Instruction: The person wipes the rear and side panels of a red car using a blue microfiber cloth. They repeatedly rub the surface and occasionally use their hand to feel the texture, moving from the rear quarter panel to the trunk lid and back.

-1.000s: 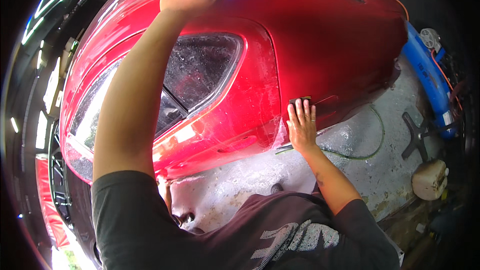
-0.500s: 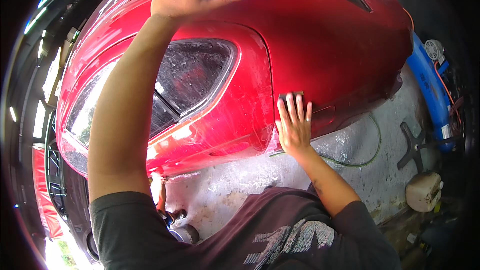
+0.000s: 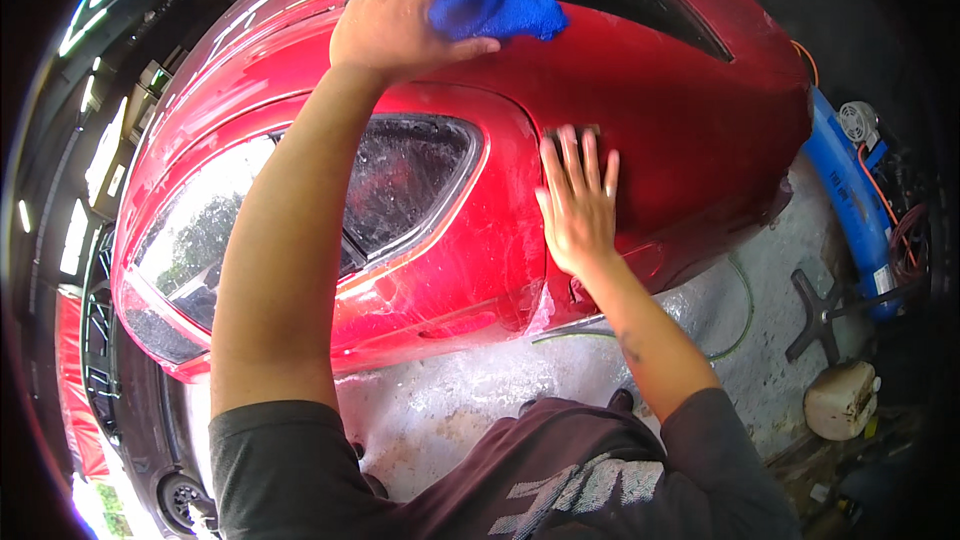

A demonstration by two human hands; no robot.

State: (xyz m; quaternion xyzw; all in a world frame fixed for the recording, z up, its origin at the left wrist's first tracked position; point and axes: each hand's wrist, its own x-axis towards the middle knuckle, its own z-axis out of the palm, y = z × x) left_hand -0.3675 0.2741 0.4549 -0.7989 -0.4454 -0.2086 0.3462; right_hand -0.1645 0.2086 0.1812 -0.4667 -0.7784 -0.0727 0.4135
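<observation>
Cloth x1 at L hand, R hand on 1 car.

Floored in patchy grey concrete; lit at upper left by thin white strip lights; furnished at right with a black, star-shaped, spoked base.

car: mostly glossy | cloth: matt, fuzzy | window: speckled glass | floor: rough

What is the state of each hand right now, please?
Left hand: on a blue cloth; whether gripping, cannot be told.
Right hand: open, flattened over a dark pad on the red car.
</observation>
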